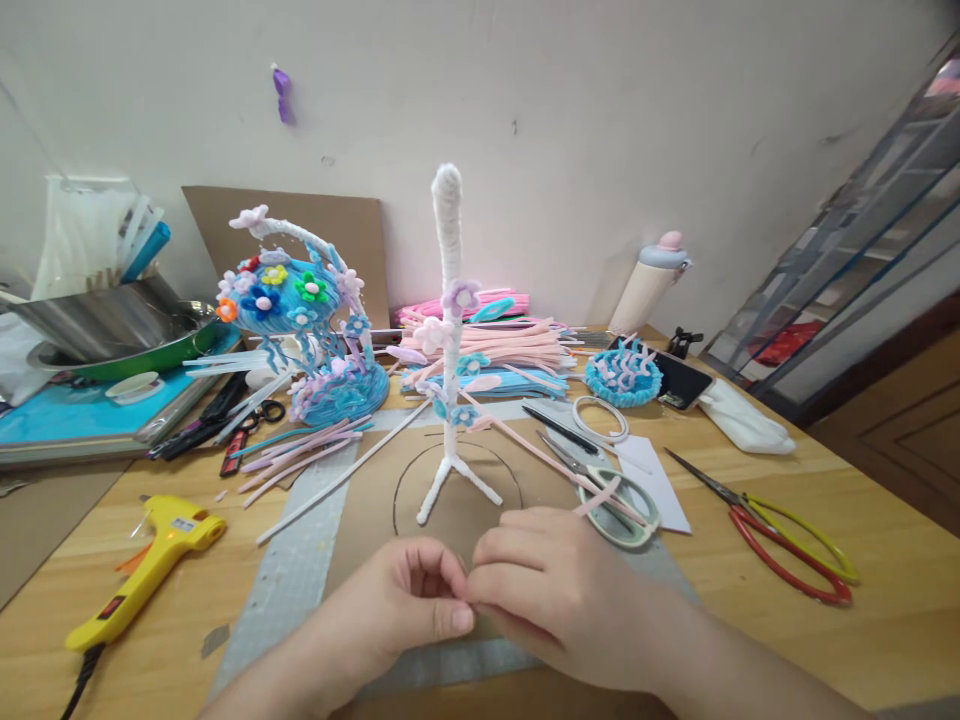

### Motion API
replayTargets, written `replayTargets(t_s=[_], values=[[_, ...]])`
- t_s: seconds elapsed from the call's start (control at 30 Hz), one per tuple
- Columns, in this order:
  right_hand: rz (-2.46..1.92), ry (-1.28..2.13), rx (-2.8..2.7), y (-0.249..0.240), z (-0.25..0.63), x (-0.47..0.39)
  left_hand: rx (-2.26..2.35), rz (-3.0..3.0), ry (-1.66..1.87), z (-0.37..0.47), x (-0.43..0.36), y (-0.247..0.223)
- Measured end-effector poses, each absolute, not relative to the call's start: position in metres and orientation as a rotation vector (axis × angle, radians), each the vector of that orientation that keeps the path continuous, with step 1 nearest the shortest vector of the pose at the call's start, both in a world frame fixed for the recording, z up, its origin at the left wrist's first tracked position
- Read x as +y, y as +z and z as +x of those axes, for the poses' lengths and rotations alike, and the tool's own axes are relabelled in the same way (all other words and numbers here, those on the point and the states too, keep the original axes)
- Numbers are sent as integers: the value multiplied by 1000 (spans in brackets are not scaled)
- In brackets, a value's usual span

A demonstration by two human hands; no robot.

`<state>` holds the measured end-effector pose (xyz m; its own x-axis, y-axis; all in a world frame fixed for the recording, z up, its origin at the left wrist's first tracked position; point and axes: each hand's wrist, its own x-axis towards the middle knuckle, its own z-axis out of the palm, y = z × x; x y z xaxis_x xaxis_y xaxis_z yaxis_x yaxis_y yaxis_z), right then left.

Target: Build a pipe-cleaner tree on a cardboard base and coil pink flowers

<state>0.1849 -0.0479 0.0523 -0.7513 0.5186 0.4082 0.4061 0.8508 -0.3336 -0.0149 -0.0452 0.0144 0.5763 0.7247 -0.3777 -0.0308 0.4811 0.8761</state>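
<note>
- Near the front edge of the wooden surface (pixel 757 650), left hand (pixel 424 595) and right hand (pixel 555 585) close together, touching at the fingertips.
- Fingers of both curled inward, tips drawn together; whether pinching anything, cannot tell, with the meeting point covered.
- Just beyond them, upright on splayed feet, a white fuzzy-wrapped stem (pixel 448 250), set within a circle drawn on brown cardboard (pixel 367 520).
- Along that stem, a lilac flower (pixel 461 297), a pale pink flower (pixel 433 335) and smaller blue ones lower down.
- Beside the right hand, pale-green-handled scissors (pixel 589 472), with a long pink pipe cleaner (pixel 525 445) reaching across toward them.
- Farther right, red-and-yellow-handled scissors (pixel 742 499), lying open.
- To the left, a yellow hot-glue gun (pixel 139 580) on its side.
- Behind the stem, piled pink pipe cleaners (pixel 487 345); left of these, a blue flower-covered ornament (pixel 319 310); to the right, a blue frilled disc (pixel 622 390) near a smartphone (pixel 684 382).
</note>
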Motion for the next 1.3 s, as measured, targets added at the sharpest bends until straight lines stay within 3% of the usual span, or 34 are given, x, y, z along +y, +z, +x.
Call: replayTargets(t_s=[0.2, 0.67, 0.83, 1.3], values=[[-709, 291, -2545, 52, 184, -47, 924, 1058, 507, -15, -44, 13], [-1034, 547, -2145, 32, 166, -58, 955, 770, 847, -6, -47, 17], [-1040, 414, -2034, 17, 155, -60, 752, 514, 836, -2, -51, 12], [-1004, 295, -2031, 16, 158, -57, 718, 354, 855, -2, -52, 8]])
